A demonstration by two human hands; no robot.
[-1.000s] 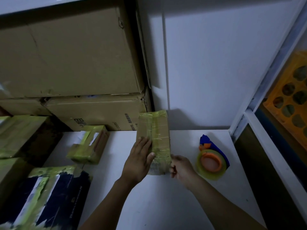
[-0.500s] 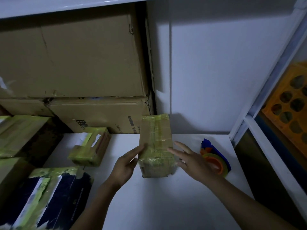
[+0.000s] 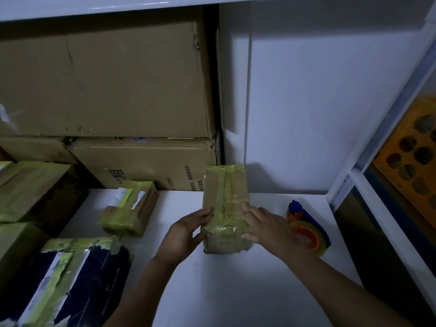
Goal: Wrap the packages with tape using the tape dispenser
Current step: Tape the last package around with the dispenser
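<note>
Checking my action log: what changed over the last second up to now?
The package, earlier held up in both hands, now lies on the table. The right hand let go of its lower corner; it and the left hand now press straight fingers against the package's sides. The tape dispenser stayed put beside it.

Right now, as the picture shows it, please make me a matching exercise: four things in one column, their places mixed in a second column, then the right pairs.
Things
1. tape dispenser
2. brown package
3. dark blue package
4. orange crate

Places
A. between the left hand and the right hand
B. at the near left of the table
C. on the table, to the right of the right hand and partly hidden by it
D. far right, beyond the table's edge

Pairs: 1-C, 2-A, 3-B, 4-D
</note>
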